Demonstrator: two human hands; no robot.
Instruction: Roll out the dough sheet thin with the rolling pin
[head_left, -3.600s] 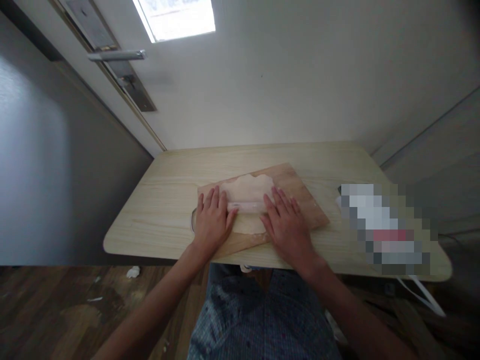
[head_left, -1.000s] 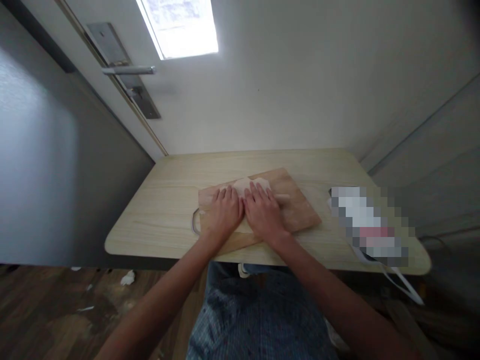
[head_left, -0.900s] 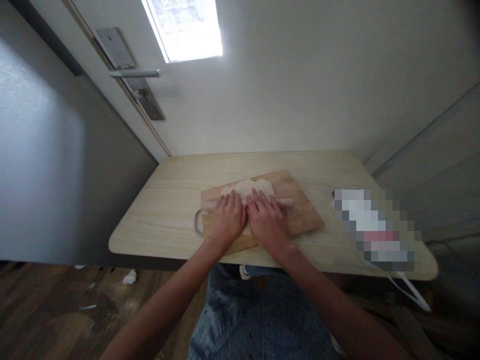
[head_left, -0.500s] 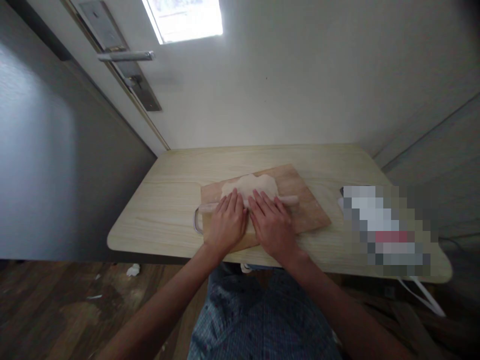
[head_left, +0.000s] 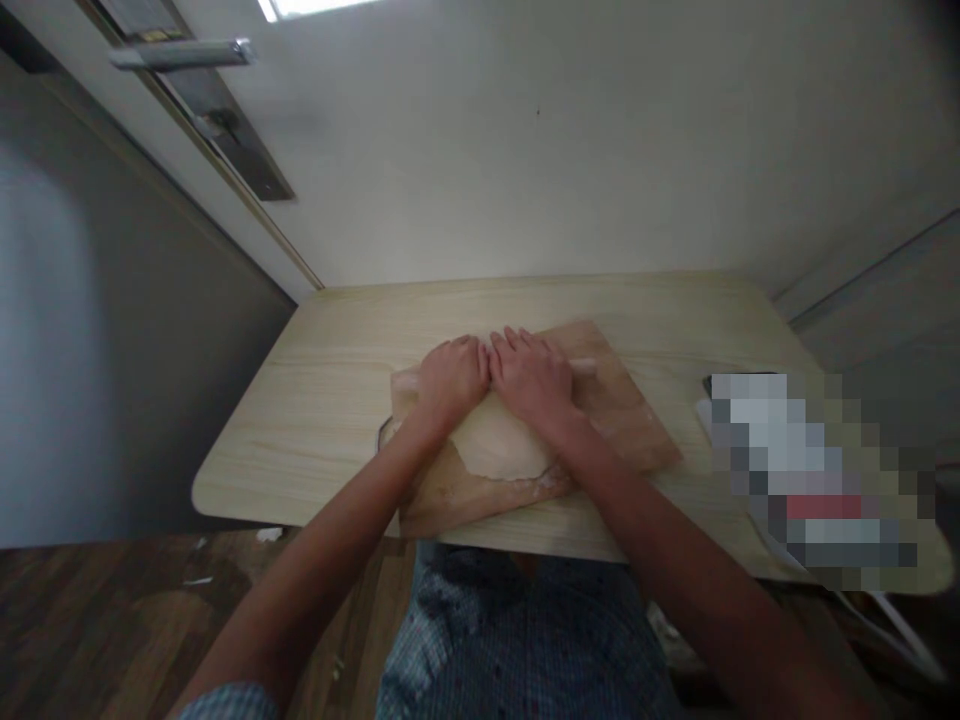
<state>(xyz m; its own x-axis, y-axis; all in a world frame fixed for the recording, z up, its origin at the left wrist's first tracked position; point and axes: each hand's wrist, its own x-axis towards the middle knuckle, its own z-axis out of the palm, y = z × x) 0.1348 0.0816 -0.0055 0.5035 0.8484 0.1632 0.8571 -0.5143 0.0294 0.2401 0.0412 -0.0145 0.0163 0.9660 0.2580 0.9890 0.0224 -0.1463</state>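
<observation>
Both palms rest over a pale wooden rolling pin (head_left: 583,368), whose ends stick out on either side. My left hand (head_left: 455,378) is closed over it, fingers bent down on the far side. Beside it, thumbs nearly touching, my right hand (head_left: 531,375) presses on the pin with its fingers reaching over the top. Under and nearer than the hands lies a flat sheet of dough (head_left: 499,440); its far part is hidden by them. The dough is on a wooden cutting board (head_left: 626,410) set at a slant, with a metal handle (head_left: 383,434) at its left.
The board lies on a light wood-grain table (head_left: 300,420) with rounded corners. A blurred-out item (head_left: 810,470) is at the right end. Behind the table rises a pale door with a lever handle (head_left: 184,54). White scraps (head_left: 268,534) lie on the floor.
My hands and the rolling pin have moved away from me to the dough's far part, uncovering its near part. The left fingers now bend over more. The view has tilted down.
</observation>
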